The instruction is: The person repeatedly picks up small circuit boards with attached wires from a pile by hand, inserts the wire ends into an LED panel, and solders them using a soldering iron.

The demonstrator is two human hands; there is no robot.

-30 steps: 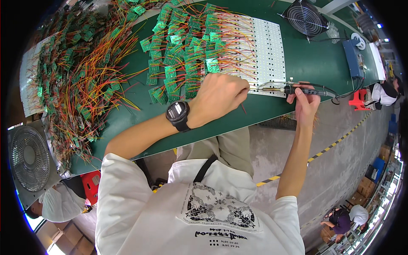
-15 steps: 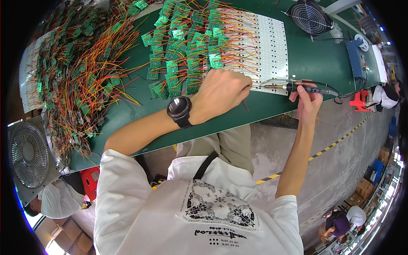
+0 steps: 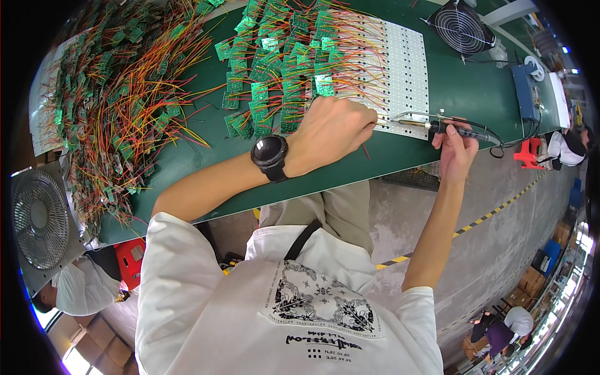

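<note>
My right hand (image 3: pixel 458 150) grips the black handle of a soldering iron (image 3: pixel 445 129), its metal barrel and thin curved feed tube pointing left. The tip ends close to my left fingertips, over the lower edge of a white perforated panel (image 3: pixel 409 69). My left hand (image 3: pixel 334 132) is closed in a pinch at that edge; what lies between its fingertips is hidden. One red wire (image 3: pixel 366 152) sticks out beneath it. Just beyond that hand, rows of small green circuit boards (image 3: pixel 290 87) lie with red and yellow wires reaching across the panel.
A big heap of wired circuit boards (image 3: pixel 119 106) covers the left of the green table (image 3: pixel 206 169). A small black fan (image 3: pixel 461 28) and a blue box (image 3: pixel 525 92) with a solder reel (image 3: pixel 534 67) stand at the right. Another fan (image 3: pixel 40 215) is at the left edge.
The view has shifted slightly, so the table's things appear a little further right. Both hands keep nearly the same place at the panel's lower edge, the iron still beside my left fingertips.
</note>
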